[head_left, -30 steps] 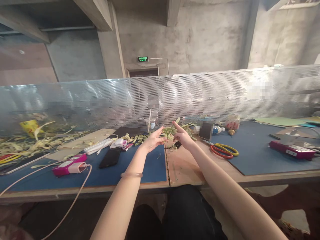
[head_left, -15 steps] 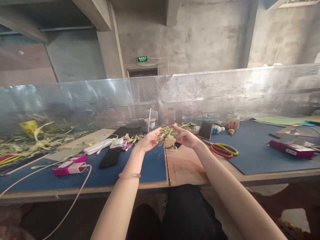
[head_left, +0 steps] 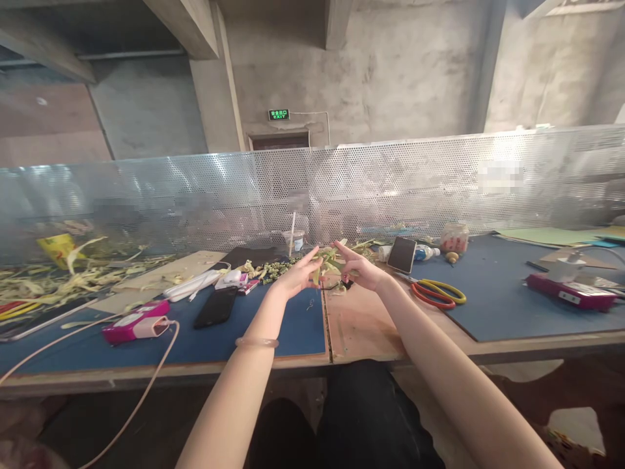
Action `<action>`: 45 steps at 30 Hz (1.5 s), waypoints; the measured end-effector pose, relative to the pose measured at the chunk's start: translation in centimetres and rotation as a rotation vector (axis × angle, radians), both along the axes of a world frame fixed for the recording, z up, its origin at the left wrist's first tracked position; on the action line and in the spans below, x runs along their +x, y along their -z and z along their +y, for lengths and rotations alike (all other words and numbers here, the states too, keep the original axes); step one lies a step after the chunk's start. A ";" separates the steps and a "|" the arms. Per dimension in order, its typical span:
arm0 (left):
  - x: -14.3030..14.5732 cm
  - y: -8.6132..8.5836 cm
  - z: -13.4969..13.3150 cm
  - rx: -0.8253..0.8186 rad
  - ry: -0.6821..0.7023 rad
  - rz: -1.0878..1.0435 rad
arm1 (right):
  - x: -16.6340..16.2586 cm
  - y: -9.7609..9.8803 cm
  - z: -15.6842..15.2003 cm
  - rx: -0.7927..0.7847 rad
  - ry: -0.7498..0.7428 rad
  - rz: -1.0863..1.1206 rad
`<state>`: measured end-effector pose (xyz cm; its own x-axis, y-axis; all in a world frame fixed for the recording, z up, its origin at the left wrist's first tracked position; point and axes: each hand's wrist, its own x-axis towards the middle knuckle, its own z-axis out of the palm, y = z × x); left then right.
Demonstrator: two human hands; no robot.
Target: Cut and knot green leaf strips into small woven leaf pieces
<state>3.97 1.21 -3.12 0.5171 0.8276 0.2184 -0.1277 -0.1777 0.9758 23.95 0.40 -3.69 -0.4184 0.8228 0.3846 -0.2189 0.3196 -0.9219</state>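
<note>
Both hands meet over the middle of the bench around a small bunch of pale green leaf-like strips (head_left: 331, 263). My left hand (head_left: 299, 273), below a bracelet on the wrist, grips the bunch from the left with fingers pointing inward. From the right, my right hand (head_left: 364, 268) pinches it, index finger stretched along the top. The fingers partly hide how the strips lie. Just beyond my left hand is a heap of small knotted green pieces (head_left: 278, 271). Scissors (head_left: 438, 294) with red and yellow handles lie to the right of my right hand.
A dark phone (head_left: 215, 307) and a magenta power strip (head_left: 134, 322) with a cable lie at left. Loose strips (head_left: 24, 285) pile farther left. A propped phone (head_left: 402, 254), a jar (head_left: 454, 238) and a drink cup (head_left: 294, 241) stand toward the perforated metal screen (head_left: 390, 182).
My left hand has shifted slightly right, closer to my right hand. The strips between the fingers have turned and sit differently. My right hand stays nearly in place.
</note>
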 end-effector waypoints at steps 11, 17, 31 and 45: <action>0.6 0.4 1.0 0.174 -0.217 0.099 | -1.5 -0.2 -0.4 0.143 0.069 -0.148; 0.9 0.7 1.7 0.270 -0.330 0.130 | -2.5 0.4 0.4 0.213 0.175 -0.042; 1.0 1.2 2.3 0.510 -0.704 0.207 | -3.4 0.5 0.3 0.236 0.251 -0.043; 1.3 1.3 2.1 0.418 -0.729 0.145 | -3.3 0.6 0.1 0.289 0.242 -0.152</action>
